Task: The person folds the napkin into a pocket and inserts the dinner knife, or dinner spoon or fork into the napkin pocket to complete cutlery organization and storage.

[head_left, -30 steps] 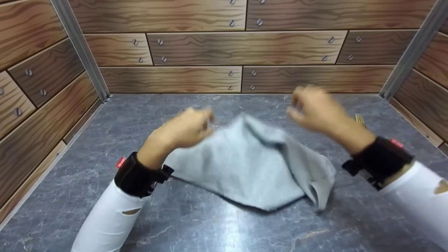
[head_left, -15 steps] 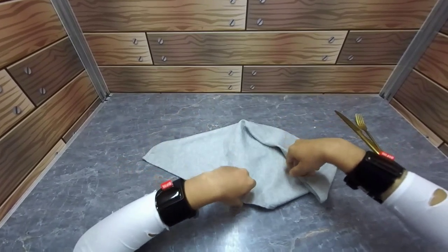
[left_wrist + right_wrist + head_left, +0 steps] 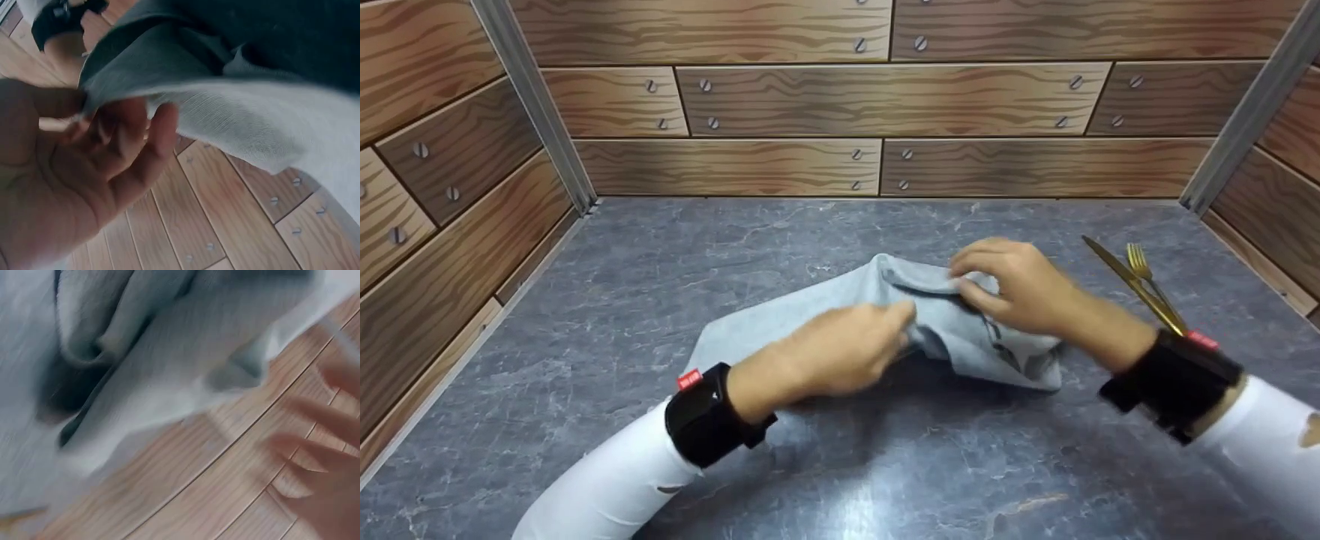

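A pale blue-grey cloth napkin [image 3: 787, 300] lies rumpled on the table, its near part lifted off the surface. My left hand [image 3: 825, 349] pinches the raised near edge; in the left wrist view, the thumb and index finger of that hand [image 3: 73, 169] grip the hem while the other fingers curl loosely below. At the napkin's far right fold is my right hand [image 3: 1020, 289], thumb and fingers apart. In the right wrist view its blurred fingers [image 3: 304, 439] are spread, with a gap between them and the cloth.
A gold knife [image 3: 1132, 281] and a gold fork [image 3: 1140, 262] lie crossed on the table right of the right hand, close to its wristband. Wood-patterned walls [image 3: 780, 169] enclose the grey marbled table [image 3: 660, 247] at the back and sides.
Both hands came down onto the napkin from above it. Since then the left hand has lifted the near edge up and away from me, and the right hand has moved farther back.
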The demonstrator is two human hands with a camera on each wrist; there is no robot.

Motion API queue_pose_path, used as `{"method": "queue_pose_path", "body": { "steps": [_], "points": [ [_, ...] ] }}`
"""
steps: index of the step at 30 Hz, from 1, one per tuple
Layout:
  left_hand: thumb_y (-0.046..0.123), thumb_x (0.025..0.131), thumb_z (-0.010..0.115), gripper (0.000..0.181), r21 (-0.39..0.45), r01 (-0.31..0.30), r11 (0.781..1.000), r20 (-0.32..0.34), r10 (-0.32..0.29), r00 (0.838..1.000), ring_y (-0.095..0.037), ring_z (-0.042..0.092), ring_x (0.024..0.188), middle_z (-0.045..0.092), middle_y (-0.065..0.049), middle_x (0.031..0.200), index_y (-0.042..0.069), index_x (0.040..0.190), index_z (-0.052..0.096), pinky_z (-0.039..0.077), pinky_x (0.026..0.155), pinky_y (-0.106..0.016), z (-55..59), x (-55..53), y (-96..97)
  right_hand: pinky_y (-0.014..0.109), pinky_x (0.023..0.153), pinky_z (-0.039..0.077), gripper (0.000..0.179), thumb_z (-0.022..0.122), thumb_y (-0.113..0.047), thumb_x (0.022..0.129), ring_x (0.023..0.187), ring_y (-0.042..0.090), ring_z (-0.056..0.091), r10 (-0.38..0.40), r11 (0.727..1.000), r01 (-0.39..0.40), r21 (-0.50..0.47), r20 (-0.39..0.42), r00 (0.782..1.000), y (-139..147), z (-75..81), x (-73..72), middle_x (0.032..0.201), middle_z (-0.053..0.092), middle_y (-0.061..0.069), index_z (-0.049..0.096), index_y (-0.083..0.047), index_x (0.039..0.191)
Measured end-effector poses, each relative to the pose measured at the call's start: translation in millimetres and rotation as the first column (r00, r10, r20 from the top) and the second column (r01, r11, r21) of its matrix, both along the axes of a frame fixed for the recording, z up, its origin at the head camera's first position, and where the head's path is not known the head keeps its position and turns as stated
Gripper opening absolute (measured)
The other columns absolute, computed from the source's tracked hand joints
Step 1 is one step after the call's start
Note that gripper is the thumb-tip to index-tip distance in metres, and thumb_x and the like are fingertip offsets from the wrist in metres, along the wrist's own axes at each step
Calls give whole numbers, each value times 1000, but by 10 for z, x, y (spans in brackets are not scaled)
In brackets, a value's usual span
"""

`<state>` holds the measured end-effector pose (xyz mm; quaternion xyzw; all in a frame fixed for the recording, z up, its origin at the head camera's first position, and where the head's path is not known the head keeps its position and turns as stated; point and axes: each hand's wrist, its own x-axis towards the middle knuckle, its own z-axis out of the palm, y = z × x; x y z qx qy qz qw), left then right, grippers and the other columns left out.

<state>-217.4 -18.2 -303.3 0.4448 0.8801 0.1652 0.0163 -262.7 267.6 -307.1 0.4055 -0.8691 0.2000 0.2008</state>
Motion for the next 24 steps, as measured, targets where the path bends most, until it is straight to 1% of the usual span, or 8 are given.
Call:
{"method": "queue_pose_path", "body": {
  "steps": [1, 4, 7, 11, 15, 17, 20, 24],
  "points": [
    [15, 123, 54, 15, 59, -12, 998, -6, 12, 1000, -34, 76, 85, 69, -14, 93, 1, 125, 57, 71, 78, -51, 19, -14, -14, 41, 97, 72, 15, 79, 3, 93, 98, 39, 82, 131, 983, -144, -114, -115, 985, -128, 27, 74, 112, 85, 25, 83, 3, 107],
    [12, 121, 56, 12, 202, -16, 979, -42, 25, 999, -32, 72, 82, 69, -13, 92, 0, 122, 57, 69, 77, -52, 30, -68, -47, 24, 79, 68, 24, 71, 10, 81, 79, 25, 76, 443, 838, -512, -189, -313, 840, -430, 49, 258, 91, 82, 14, 81, 0, 100],
    [10, 121, 55, 11, 302, -4, 953, -66, 25, 998, -33, 73, 83, 74, -17, 94, 0, 121, 58, 68, 77, -52, 28, -117, -63, 33, 82, 68, 33, 73, 2, 74, 86, 23, 77, 557, 810, -586, -1, -309, 771, -561, 10, 442, 98, 83, 9, 82, -4, 105],
    [10, 121, 54, 11, 378, -2, 926, -93, 40, 995, -32, 70, 77, 74, -18, 88, -1, 123, 57, 63, 69, -48, 52, -139, -96, 41, 99, 62, 27, 90, -18, 78, 98, 21, 75, 368, 899, -198, 390, -430, 824, -535, -112, 628, 96, 80, 0, 78, -13, 101],
    [10, 122, 54, 12, 392, 23, 920, -100, 17, 995, -25, 64, 73, 70, -15, 83, -1, 125, 59, 57, 64, -38, 90, -126, -123, 50, 116, 56, 30, 92, -41, 85, 103, 24, 74, 219, 772, 177, 610, -517, 828, -397, -182, 661, 91, 80, -2, 76, -17, 93],
    [11, 122, 54, 13, 375, 41, 926, -73, -14, 997, -20, 58, 71, 66, -10, 82, -1, 124, 59, 52, 63, -30, 103, -111, -121, 49, 111, 55, 30, 90, -43, 87, 88, 24, 71, 237, 737, 133, 662, -438, 867, -318, -155, 627, 79, 74, -2, 73, -19, 83],
    [12, 123, 53, 14, 334, 69, 940, -14, -68, 998, -13, 53, 70, 61, -5, 83, -1, 124, 60, 46, 63, -24, 117, -79, -107, 37, 88, 55, 27, 86, -38, 86, 64, 15, 58, 316, 749, -122, 652, -189, 930, -209, -39, 577, 65, 63, -8, 66, -22, 74],
    [13, 123, 53, 15, 266, 130, 955, 83, -157, 984, -8, 53, 72, 63, -4, 86, 0, 125, 60, 49, 66, -22, 116, -29, -67, 15, 57, 38, 14, 79, -21, 87, 56, -6, 40, 393, 795, -398, 458, 111, 913, -116, 139, 552, 62, 59, -13, 68, -23, 78]
  ]
}}
